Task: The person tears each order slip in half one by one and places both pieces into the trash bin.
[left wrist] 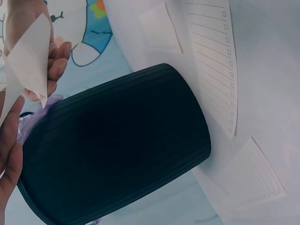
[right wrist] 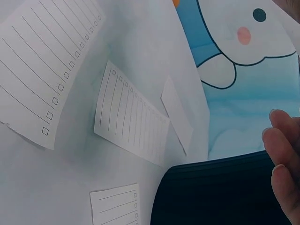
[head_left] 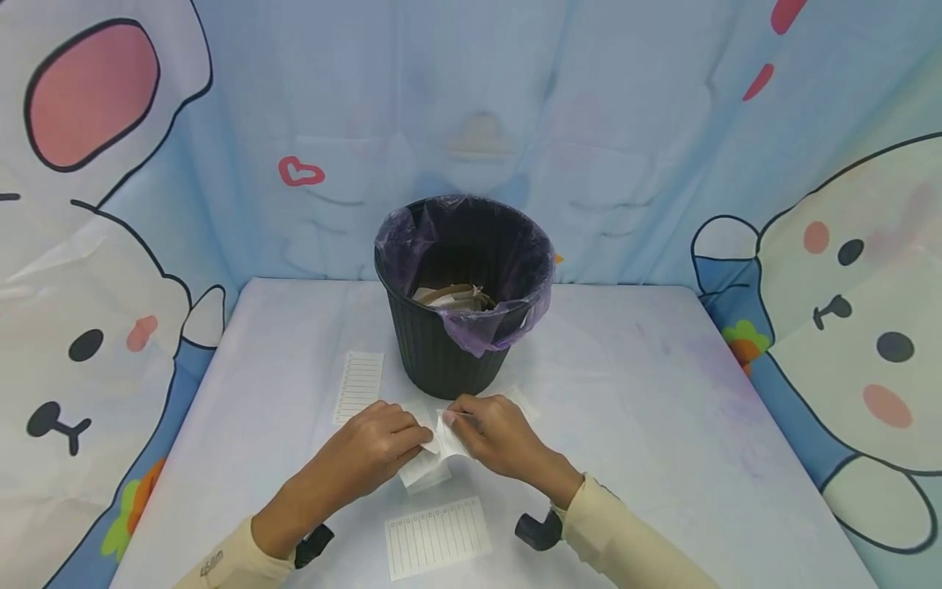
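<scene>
Both hands are close together over the table, just in front of the bin. My left hand [head_left: 379, 442] pinches white paper [head_left: 452, 438] between thumb and fingers, and my right hand [head_left: 500, 433] pinches it from the other side. In the left wrist view the paper [left wrist: 32, 58] stands up in a folded, pointed shape between the two hands. Below them lie loose white slips [head_left: 427, 478], partly covered by the left hand. Nearer the front edge lies a lined checklist sheet [head_left: 437, 538] with small boxes along one side.
A black ribbed bin [head_left: 441, 352] with a purple liner [head_left: 533, 307] stands behind the hands, scraps [head_left: 459, 298] inside it. Another lined sheet [head_left: 359, 386] lies left of its base, and a slip [head_left: 522, 402] to the right. A printed curtain [head_left: 625, 123] hangs behind the table.
</scene>
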Demonstrator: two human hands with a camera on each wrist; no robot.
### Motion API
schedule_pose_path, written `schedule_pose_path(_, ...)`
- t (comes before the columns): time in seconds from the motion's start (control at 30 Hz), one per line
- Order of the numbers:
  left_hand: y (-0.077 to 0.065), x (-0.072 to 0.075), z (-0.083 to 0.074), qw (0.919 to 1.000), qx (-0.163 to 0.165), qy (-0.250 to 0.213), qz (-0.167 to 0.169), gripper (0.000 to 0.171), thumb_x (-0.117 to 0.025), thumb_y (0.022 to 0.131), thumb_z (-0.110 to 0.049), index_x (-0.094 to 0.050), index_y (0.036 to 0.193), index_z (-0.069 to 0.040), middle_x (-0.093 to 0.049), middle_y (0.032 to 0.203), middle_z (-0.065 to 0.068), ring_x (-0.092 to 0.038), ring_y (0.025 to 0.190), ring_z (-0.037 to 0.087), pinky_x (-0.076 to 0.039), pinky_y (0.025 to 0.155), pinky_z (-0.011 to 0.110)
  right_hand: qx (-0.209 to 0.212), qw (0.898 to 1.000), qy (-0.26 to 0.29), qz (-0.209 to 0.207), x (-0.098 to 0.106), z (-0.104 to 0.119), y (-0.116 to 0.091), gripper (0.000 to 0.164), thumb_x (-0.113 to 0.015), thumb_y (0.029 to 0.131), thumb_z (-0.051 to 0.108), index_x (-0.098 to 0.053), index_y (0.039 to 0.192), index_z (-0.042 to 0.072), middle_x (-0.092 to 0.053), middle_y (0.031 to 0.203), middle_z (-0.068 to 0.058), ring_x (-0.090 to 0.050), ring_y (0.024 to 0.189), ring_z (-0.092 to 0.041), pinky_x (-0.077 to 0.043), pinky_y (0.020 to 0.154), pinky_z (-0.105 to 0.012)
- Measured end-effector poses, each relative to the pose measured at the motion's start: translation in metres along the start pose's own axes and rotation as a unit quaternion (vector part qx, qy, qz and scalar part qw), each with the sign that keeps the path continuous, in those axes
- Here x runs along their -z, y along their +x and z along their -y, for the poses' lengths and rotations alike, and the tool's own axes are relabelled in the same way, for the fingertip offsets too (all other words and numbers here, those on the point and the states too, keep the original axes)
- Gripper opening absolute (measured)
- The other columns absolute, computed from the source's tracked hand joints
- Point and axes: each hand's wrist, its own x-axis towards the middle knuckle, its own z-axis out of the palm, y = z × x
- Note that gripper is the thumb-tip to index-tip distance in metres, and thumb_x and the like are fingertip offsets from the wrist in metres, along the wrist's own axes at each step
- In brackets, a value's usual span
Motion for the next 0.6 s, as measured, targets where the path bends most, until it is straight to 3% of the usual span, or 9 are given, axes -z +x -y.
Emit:
schedule_pose_path(0.13, -0.0002, -0.0004, 0.0002, 0.9999, -0.012, 0.000, -0.008, 0.027, -0.091, 0.069, -0.007, -0.076, 0.090, -0.012, -0.070, 0.082, -0.005, -0.060, 0.074, 0.008, -0.051, 0.070, 0.022, 0.004, 1.000, -0.004, -0.002, 0.0008, -0.0002, -0.0001, 0.009, -0.066, 0.096, 0.009, -0.072, 0.091, 0.005, -0.071, 0.075, 0.001, -0.046, 0.060, -0.001, -0.042, 0.054, -0.015)
schedule_pose_path(0.6, -0.0013, 0.0000, 0.0001, 0.9999, -0.008, -0.011, -0.006, 0.026, -0.090, 0.070, -0.006, -0.076, 0.091, -0.012, -0.071, 0.082, -0.005, -0.061, 0.074, 0.008, -0.052, 0.071, 0.022, -0.004, 1.000, 0.009, 0.005, 0.0021, -0.0010, -0.0006, 0.010, -0.065, 0.097, 0.010, -0.072, 0.091, 0.006, -0.070, 0.074, 0.002, -0.045, 0.060, 0.001, -0.041, 0.052, -0.016)
